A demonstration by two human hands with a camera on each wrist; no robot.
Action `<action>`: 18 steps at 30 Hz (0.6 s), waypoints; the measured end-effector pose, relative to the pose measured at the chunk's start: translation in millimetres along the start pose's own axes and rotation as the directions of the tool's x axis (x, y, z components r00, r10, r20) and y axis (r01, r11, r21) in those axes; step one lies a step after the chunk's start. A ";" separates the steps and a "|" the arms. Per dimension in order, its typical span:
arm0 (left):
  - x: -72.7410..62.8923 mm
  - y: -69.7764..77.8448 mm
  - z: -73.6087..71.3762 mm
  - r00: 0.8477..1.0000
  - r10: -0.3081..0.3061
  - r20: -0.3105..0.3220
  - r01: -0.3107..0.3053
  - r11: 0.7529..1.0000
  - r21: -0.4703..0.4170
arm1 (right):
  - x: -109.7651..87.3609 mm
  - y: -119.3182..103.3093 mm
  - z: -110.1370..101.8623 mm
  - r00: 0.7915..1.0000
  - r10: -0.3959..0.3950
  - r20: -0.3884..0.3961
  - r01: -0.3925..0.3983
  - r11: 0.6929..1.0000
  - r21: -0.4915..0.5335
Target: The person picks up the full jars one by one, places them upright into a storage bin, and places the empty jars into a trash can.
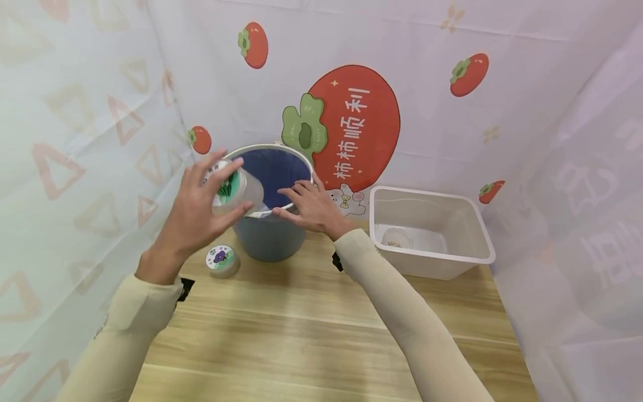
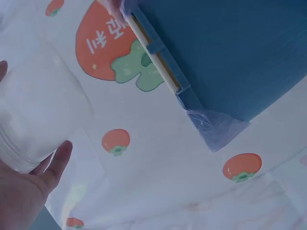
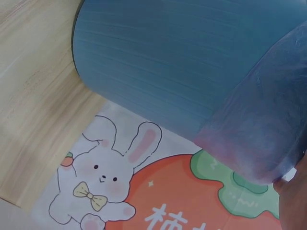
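In the head view, my left hand [image 1: 193,201] grips a clear plastic jar [image 1: 248,192] with a green-and-white lid. The jar is tilted beside the left rim of a blue-grey trash bin [image 1: 271,240], its base toward the bin. In the left wrist view the jar [image 2: 43,105] looks pale and see-through. My right hand [image 1: 313,206] rests at the bin's right rim, fingers spread over the opening. A thin bluish trash bag [image 1: 266,173] lines the bin and folds over its rim; the right wrist view shows its overhang [image 3: 259,115].
A second jar [image 1: 221,261] with a purple-flower lid stands left of the bin on the wooden table [image 1: 281,335]. To the right sits a white rectangular tub [image 1: 427,262], with a small clear round container [image 1: 398,238] inside. Printed cloth [image 1: 427,33] hangs behind and at both sides.
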State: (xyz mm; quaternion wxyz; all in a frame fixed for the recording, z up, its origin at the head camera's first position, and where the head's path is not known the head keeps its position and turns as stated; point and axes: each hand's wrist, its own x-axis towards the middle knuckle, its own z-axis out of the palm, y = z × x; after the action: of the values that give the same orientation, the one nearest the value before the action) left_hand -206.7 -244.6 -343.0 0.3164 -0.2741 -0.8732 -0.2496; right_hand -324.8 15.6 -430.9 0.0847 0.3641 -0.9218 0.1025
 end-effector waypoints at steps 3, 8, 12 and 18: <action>16.9 -5.6 5.1 0.999 -0.049 -0.015 0.049 0.999 0.003 | -0.9 -0.3 -2.0 1.000 0.000 0.001 0.000 1.000 0.003; 30.1 -19.3 23.7 0.996 -0.086 -0.001 0.086 0.996 0.020 | -1.0 -1.8 -1.3 1.000 0.000 0.001 0.000 1.000 -0.006; 37.9 -33.0 41.1 0.993 -0.111 0.025 0.110 0.993 0.042 | -1.0 -1.0 -0.9 1.000 0.006 0.001 -0.006 1.000 -0.014; 42.6 -51.2 57.4 0.973 -0.199 0.114 0.191 0.979 0.076 | -0.7 -1.8 0.7 1.000 0.006 -0.006 -0.006 1.000 -0.020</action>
State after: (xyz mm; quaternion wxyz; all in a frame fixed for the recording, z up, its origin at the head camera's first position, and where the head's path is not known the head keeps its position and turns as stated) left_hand -290.8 -233.1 -365.9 0.2456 -0.1914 -0.9211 -0.2338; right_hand -323.0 14.6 -431.5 0.0908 0.3601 -0.9237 0.0947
